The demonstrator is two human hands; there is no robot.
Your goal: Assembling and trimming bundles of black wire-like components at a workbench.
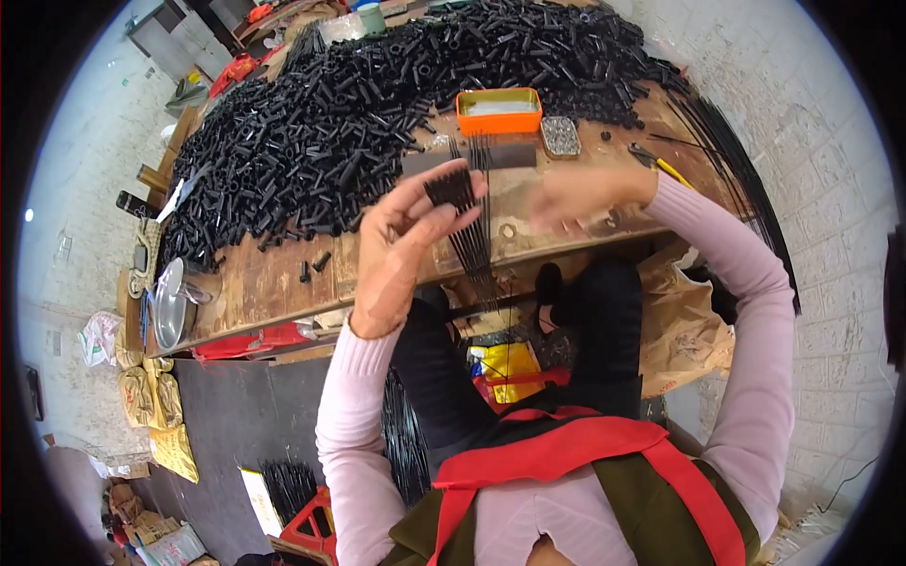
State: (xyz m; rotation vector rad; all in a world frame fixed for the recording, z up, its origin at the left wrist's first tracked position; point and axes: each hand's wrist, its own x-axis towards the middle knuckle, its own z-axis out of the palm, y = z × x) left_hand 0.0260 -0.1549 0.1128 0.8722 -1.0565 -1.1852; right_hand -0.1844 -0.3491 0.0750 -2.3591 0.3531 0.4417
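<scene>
My left hand (pixel 392 250) is closed around a flat row of thin black rods (pixel 451 189), pinched between thumb and fingers above the table's front edge. The rods' lower ends fan out below the hand, past the edge. More thin black rods (pixel 485 212) stand close beside them, and I cannot tell whether these are held too. My right hand (pixel 590 198) is over the table to the right, smeared by motion, so its fingers cannot be read. Behind the hands lies a dark grey flat bar (pixel 514 156).
A large heap of short black tubes (pixel 311 123) covers the far and left table. Near it are an orange tray (pixel 500 131), a box of small metal pieces (pixel 562 138) and yellow-handled pliers (pixel 672 171). Long black rods (pixel 731 151) overhang the right edge; a metal bowl (pixel 171 302) stands left.
</scene>
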